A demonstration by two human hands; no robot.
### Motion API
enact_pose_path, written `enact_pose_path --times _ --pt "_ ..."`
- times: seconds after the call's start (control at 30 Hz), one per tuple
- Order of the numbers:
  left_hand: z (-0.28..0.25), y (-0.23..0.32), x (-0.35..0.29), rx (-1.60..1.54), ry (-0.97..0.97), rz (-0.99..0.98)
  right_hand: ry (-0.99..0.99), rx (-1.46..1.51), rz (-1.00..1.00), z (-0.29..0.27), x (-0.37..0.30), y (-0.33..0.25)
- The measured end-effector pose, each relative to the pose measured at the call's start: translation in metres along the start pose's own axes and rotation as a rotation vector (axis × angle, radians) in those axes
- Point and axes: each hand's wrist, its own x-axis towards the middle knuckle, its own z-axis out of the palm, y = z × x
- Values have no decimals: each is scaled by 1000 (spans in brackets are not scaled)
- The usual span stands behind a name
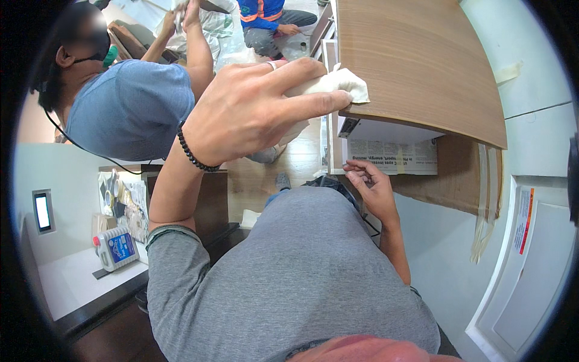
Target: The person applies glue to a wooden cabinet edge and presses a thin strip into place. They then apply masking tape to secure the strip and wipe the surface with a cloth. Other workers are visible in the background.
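Observation:
My left hand (253,108), raised and wearing a dark bead bracelet, grips a folded off-white cloth (350,84). The cloth sits against the near left corner of a wood-grain panel (416,66), which forms the top of a cabinet. Lower down, my right hand (373,188) rests close to the pale edge of the cabinet frame (335,145). Its fingers are loosely bent, with nothing visible in them; whether the fingertips touch the frame I cannot tell. Below the panel, printed newspaper (392,157) lies inside the open cabinet.
A co-worker in a blue shirt (129,102) works close on my left, arms raised. Another person in blue and orange (265,24) sits on the floor beyond. A white jug (116,248) stands on a ledge at left. Masking tape (482,205) hangs from the cabinet at right.

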Motion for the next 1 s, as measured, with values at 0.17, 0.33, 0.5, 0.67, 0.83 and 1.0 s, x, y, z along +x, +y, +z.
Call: enact_pose_path --times 0.17,0.33,0.5,0.67,0.83,1.0 --pt "11 -11 -1 120 84 -5 -13 10 4 -1 2 4" --pt "2 -1 -2 3 5 -8 -18 -11 12 -2 3 3" --pt "16 -19 2 140 136 23 0 -5 24 0 2 2" --pt "11 -23 0 -140 315 -68 3 15 25 1 1 7" --pt "17 -39 -18 -714 380 -295 8 -4 47 7 1 8" --pt "56 -48 -41 -1846 628 -581 -15 72 -20 19 8 -1"
